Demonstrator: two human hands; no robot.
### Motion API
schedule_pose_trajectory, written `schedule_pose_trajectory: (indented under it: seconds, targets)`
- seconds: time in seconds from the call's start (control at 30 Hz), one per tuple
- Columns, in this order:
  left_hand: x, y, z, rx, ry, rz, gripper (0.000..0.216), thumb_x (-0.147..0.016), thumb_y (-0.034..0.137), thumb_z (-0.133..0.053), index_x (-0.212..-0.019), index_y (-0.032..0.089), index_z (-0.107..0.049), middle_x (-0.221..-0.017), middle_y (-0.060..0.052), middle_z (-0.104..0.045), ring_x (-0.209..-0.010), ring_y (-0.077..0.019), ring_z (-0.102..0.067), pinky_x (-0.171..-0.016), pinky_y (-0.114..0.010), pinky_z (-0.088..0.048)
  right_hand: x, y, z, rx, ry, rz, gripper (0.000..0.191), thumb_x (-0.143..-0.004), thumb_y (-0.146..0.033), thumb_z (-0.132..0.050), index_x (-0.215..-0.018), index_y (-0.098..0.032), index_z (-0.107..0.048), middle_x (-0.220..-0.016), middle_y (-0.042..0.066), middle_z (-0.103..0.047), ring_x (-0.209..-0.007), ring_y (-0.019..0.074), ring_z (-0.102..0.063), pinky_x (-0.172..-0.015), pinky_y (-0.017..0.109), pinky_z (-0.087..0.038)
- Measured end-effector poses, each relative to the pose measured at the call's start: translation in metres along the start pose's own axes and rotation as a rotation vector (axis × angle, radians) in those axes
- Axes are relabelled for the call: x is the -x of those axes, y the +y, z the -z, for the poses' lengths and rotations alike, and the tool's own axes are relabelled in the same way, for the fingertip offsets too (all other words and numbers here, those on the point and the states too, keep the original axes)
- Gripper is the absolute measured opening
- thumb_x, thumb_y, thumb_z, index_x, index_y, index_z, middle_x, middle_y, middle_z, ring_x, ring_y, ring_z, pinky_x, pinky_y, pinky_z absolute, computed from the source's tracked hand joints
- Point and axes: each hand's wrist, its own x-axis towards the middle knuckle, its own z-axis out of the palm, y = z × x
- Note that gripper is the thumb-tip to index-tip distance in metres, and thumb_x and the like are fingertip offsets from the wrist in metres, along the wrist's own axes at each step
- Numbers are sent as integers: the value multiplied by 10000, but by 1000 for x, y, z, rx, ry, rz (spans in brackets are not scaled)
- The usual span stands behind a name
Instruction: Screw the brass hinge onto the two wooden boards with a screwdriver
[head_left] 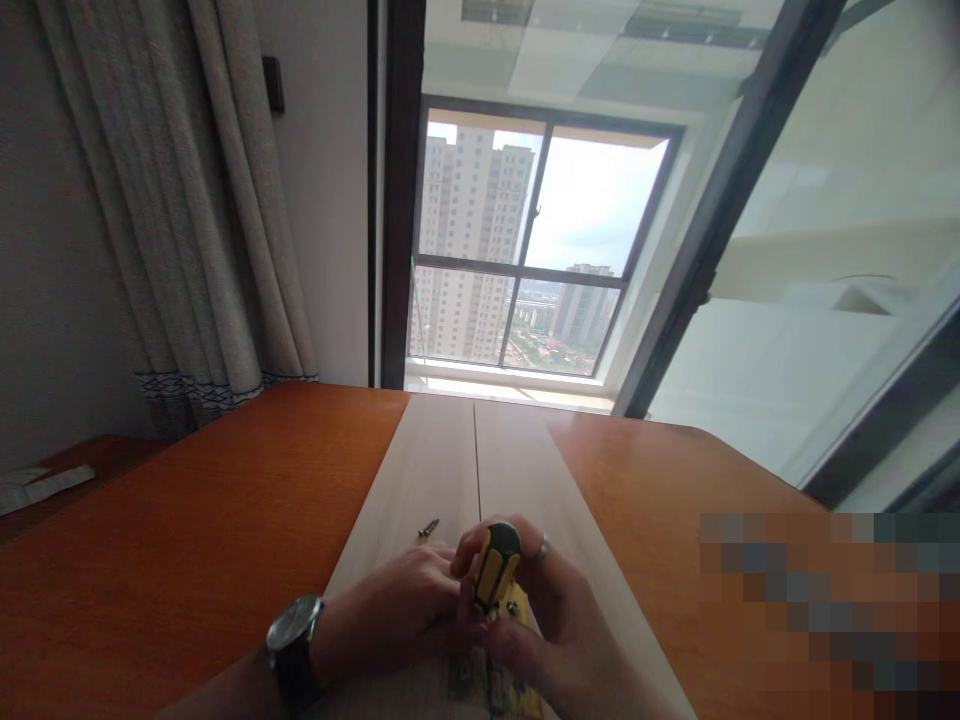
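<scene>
A screwdriver with a yellow and black handle (496, 565) stands nearly upright on two pale wooden boards (442, 470) laid side by side. My right hand (559, 625), with a ring on one finger, is wrapped round the handle. My left hand (405, 610), a wristwatch (294, 635) on its wrist, is closed at the base of the screwdriver, fingers pressed together on something I cannot make out. A loose screw (428, 528) lies on the left board just beyond my left hand. Something yellow (480, 680) shows under my hands.
The boards lie on an orange-brown wooden table (225, 530). A curtain (202, 220) hangs at the left, and a tall window (525, 250) with a dark frame looks onto high-rise buildings. A blurred patch covers the lower right corner.
</scene>
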Motion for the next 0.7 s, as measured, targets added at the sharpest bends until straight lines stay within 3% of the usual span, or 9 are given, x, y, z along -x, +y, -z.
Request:
schedule_pose_trajectory:
  seconds: [0.13, 0.3, 0.4, 0.57, 0.7]
  targets:
    - [0, -2, 0, -2, -8, -36, 323, -1035, 391, -510, -855, 151, -629, -865, -78, -674, -840, -183, -649, -802, -261, -522, -2, 8, -3, 7, 213, -32, 458, -578, -2, -789, -939, -271, -701, -825, -52, -684, -792, 134, -622, -721, 204, -478]
    - [-1, -2, 1, -68, -17, -60, 378, -1043, 424, -472, -838, 155, -641, -824, -79, -673, -862, -200, -658, -855, -284, -522, -5, 3, -4, -1, 332, -40, 486, -507, 69, -752, -866, -258, -728, -740, -70, -717, -715, 121, -662, -675, 184, -500]
    - [-1, 0, 2, -93, -18, -63, 406, -1037, 455, -466, -834, 154, -648, -817, -84, -677, -867, -208, -664, -875, -301, -525, -7, 0, -5, 0, 296, -17, 415, -594, 8, -766, -915, -255, -740, -792, -36, -761, -750, 145, -699, -719, 220, -536]
    - [0, 0, 3, -132, -28, -64, 374, -1040, 421, -473, -850, 156, -656, -848, -82, -690, -886, -208, -671, -913, -319, -515, -3, 6, -1, 125, 225, 41, 431, -797, -108, -694, -1203, -252, -677, -937, 35, -775, -861, 187, -713, -844, 308, -549]
    - [0, -3, 0, -164, -41, -75, 271, -1021, 359, -532, -873, 164, -649, -875, -73, -697, -869, -195, -675, -867, -290, -520, 4, 14, 5, 287, 195, 83, 440, -850, -148, -656, -1276, -251, -630, -1030, 73, -754, -948, 226, -695, -898, 358, -533]
